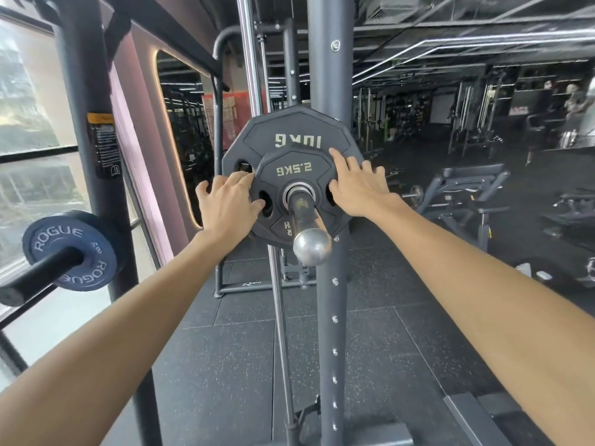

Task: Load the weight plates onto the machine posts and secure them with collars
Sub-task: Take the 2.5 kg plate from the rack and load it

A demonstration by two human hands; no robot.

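Observation:
A small black 2.5KG plate (294, 175) sits on the bar sleeve (302, 214) in front of a larger black 10KG plate (289, 133); both labels read upside down. The sleeve ends in a rounded steel tip (312, 246) pointing at me. My left hand (225, 204) holds the small plate's left edge, thumb at a grip hole. My right hand (357, 185) is pressed on its right edge, fingers spread over the 10KG plate. No collar is visible on the sleeve.
A blue Rogue plate (74, 252) hangs on a storage peg at the left, beside a dark upright (87, 140). A grey machine column (331, 300) stands just behind the sleeve. A bench (467, 188) and other machines fill the right side over rubber flooring.

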